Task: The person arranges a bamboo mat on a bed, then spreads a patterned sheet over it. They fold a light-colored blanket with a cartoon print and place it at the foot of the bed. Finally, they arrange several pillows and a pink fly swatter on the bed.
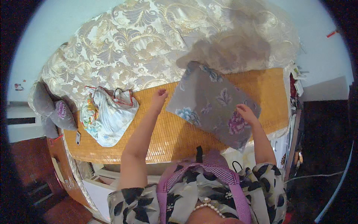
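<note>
Grey floral-printed square fabric cushion (214,108): set cornerwise over the right part of the tan slatted mat (160,143), its far corner overlapping the cream-and-grey leaf-patterned fabric cover (130,44), its near corner reaching the mat's front edge. Whether it is stuffed or only a flat cover, cannot tell. Whether it lies flat or is slightly raised, also unclear; a dark shadow falls on the mat along its near-left side.

Right bare hand (246,113): over the cushion, near its right side, by the large purple flower. Thumb and fingers drawn close together; whether they pinch the fabric or only hover above it, cannot tell. Probable reason for the position: that side is nearest the right arm, and a fingertip hold there would give control of the edge.

Left bare hand (159,100): just beside the cushion's left corner, apart from it. Fingers loosely curled, part-way open, nothing seen in them. Placement suggests readiness for the opposite corner; arms spread this way would suit a broad, soft item.

Rumpled white cloth with red edging (112,115): heaped on the mat, left of the left forearm, seemingly out of the working area. Plump grey fabric pillows (44,99): grouped at the far left end, likely propped by the furniture's side.
</note>
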The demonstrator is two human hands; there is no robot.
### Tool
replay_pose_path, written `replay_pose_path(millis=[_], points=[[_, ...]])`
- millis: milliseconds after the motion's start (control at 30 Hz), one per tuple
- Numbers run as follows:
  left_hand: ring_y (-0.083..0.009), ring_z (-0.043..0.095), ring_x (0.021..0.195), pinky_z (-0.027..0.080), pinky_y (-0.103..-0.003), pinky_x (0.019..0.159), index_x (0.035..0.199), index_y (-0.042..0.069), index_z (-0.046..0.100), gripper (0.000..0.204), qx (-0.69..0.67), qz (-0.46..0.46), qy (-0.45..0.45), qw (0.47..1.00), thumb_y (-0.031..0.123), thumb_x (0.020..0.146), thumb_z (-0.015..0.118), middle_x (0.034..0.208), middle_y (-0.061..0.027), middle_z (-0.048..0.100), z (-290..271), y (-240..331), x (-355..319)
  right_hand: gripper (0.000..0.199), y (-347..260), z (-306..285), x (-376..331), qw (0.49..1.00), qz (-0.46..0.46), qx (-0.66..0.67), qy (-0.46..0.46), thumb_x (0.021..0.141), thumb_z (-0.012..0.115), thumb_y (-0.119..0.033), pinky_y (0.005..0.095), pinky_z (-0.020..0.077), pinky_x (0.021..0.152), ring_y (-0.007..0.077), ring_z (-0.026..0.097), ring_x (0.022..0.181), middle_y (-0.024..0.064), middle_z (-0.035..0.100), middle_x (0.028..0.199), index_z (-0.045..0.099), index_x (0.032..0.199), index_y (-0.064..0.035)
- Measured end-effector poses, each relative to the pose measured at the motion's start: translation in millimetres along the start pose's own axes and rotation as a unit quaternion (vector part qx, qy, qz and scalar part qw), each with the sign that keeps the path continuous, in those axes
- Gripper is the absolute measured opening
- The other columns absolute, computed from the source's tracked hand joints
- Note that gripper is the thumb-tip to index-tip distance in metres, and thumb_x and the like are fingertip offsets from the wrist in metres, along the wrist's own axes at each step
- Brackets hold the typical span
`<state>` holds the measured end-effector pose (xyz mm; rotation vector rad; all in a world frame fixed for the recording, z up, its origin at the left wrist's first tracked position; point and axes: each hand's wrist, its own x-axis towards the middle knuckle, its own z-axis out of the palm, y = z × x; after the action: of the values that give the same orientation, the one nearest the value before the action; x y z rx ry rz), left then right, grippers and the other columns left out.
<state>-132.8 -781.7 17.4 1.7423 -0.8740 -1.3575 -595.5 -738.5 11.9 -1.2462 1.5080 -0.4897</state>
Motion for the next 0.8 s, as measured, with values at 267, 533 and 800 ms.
replay_pose_path(millis=[267, 533, 800], points=[[-0.0200, 0.059, 0.079, 0.047, -0.031, 0.073, 0.103, 0.003, 0.055, 0.032, 0.299, 0.195, -0.040, 0.933, 0.022, 0.078, 0.061, 0.088, -0.0117, 0.062, -3, 130, 74, 0.023, -123, -25, 127, 0.999, -0.004, 0.038, 0.035, 0.084, 0.053, -0.018, 0.0259, 0.0429, 0.065, 0.0102, 0.053, 0.074, 0.0017, 0.058, 0.082, 0.057, 0.101, -0.0035], [-0.0326, 0.054, 0.096, 0.043, -0.039, 0.083, 0.104, 0.006, 0.058, 0.036, 0.428, 0.282, 0.099, 0.853, 0.028, 0.076, 0.055, 0.100, -0.0192, 0.058, 7, 302, 200, 0.043, -312, -74, 311, 0.912, -0.208, -0.271, 0.228, 0.077, 0.057, -0.020, 0.0308, 0.0439, 0.066, 0.0194, 0.054, 0.072, 0.0090, 0.058, 0.080, 0.049, 0.117, -0.0094], [-0.0313, 0.057, 0.093, 0.044, -0.041, 0.081, 0.116, 0.010, 0.050, 0.049, 0.517, 0.358, 0.158, 0.761, 0.036, 0.076, 0.061, 0.097, -0.0188, 0.060, -1, 357, 332, 0.064, -393, -114, 440, 0.827, -0.173, -0.439, 0.306, 0.077, 0.058, -0.037, 0.0371, 0.0286, 0.095, 0.0315, 0.034, 0.114, 0.0153, 0.037, 0.120, 0.030, 0.127, -0.0091]])
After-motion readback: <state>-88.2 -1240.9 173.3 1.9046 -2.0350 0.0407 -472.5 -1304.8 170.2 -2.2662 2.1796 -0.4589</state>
